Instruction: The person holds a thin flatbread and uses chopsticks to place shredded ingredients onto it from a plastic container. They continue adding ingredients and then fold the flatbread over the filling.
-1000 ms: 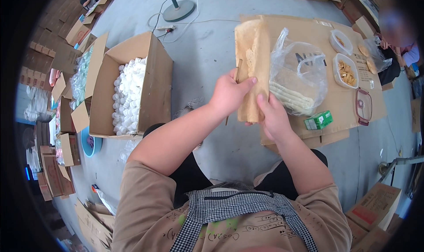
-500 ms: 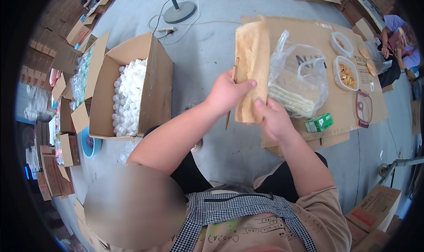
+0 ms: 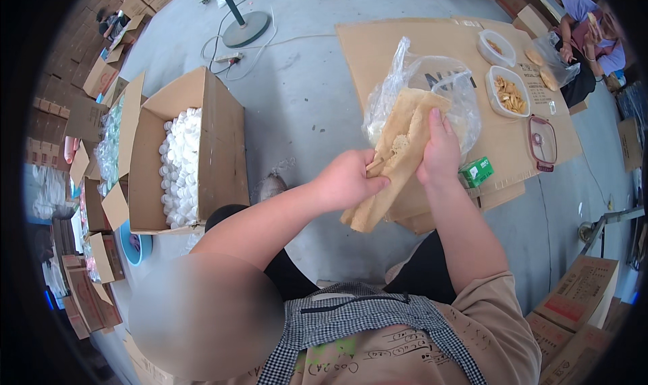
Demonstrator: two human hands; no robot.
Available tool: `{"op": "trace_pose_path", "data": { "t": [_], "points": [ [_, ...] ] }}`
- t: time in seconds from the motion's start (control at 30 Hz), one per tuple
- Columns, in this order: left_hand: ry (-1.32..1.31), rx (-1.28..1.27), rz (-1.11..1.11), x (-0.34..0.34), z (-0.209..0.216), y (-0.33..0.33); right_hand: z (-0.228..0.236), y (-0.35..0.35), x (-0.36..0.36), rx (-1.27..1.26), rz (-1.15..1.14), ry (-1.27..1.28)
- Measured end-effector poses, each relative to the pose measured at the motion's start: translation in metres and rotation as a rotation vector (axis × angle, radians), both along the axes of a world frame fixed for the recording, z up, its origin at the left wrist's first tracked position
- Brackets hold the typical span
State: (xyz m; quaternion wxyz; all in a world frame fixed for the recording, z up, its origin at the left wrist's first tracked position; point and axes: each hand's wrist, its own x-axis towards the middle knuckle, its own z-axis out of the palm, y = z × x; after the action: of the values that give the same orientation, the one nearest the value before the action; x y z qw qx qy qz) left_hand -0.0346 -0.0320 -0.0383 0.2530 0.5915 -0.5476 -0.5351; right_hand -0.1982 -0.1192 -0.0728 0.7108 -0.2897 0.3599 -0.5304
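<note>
My two hands hold a long, tan piece of flatbread (image 3: 407, 118) tilted in front of me, its top leaning right. A rough, paler patch shows near its middle. My left hand (image 3: 347, 181) pinches its lower left edge; a short stick-like end pokes out by the fingers, the rest hidden. My right hand (image 3: 437, 145) grips the upper right edge, thumb pointing up. Just behind the bread lies a clear plastic bag (image 3: 388, 101) on a flattened cardboard sheet (image 3: 361, 57). Beside my right wrist sits a small green box (image 3: 477, 173).
Two food tubs, a far one (image 3: 496, 47) and a nearer one (image 3: 509, 92), stand right of the bag. A red-rimmed lid (image 3: 542, 142) lies near the sheet's edge. At left is a carton (image 3: 226, 138) of white caps (image 3: 181, 169). A person (image 3: 590, 37) sits far right.
The flatbread has come down and tilted over to the right, now in front of the bag. My right hand has moved up its edge. The stick along its left side is now mostly hidden.
</note>
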Motion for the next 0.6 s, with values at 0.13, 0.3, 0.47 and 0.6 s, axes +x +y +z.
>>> {"op": "trace_pose_path", "data": {
  "t": [0.13, 0.3, 0.47, 0.6],
  "points": [
    [-0.028, -0.061, 0.120, -0.002, 0.003, -0.001, 0.001, 0.017, 0.015, 0.151, 0.117, -0.241],
    [0.108, -0.138, 0.217, 0.003, -0.007, -0.009, -0.004, 0.035, 0.021, 0.151, 0.268, -0.345],
    [0.091, -0.145, 0.221, -0.002, 0.014, -0.008, 0.008, 0.036, 0.009, 0.143, 0.308, -0.328],
    [0.160, -0.217, 0.331, -0.007, 0.019, -0.011, 0.018, 0.037, -0.004, 0.182, 0.335, -0.451]
  ]
}}
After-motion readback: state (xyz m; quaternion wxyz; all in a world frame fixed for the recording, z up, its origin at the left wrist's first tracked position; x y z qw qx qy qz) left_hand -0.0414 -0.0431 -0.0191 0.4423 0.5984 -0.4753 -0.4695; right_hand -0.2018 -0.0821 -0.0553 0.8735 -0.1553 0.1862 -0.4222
